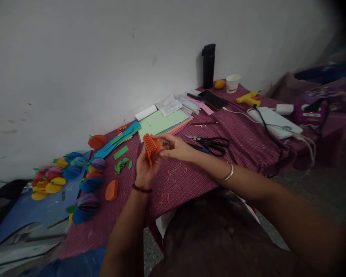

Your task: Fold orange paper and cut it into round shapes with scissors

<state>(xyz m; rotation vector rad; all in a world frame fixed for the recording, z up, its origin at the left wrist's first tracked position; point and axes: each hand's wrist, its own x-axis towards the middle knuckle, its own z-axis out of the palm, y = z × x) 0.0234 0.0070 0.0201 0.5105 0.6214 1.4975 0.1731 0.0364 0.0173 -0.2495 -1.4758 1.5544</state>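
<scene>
Both my hands meet over the middle of the table around a folded orange paper piece (151, 147), its many layers fanned into pleats. My left hand (145, 169) grips it from below and the left. From the right, my right hand (175, 148) pinches its edge; the fingertips are partly blurred. On the cloth left of my hands lies an orange half-round paper stack (112, 190). Small green paper leaves (121, 166) and a green paper strip (121, 152) are close by. Black-handled scissors (212, 143) rest beyond my right forearm.
Colourful paper balls (55, 185) crowd the blue surface at left. Coloured sheets (161, 123) lie by the wall. Farther right are a phone (212, 99), a black bottle (208, 67), a paper cup (233, 84), a yellow glue gun (248, 99) and a white power bank (275, 122) with cables.
</scene>
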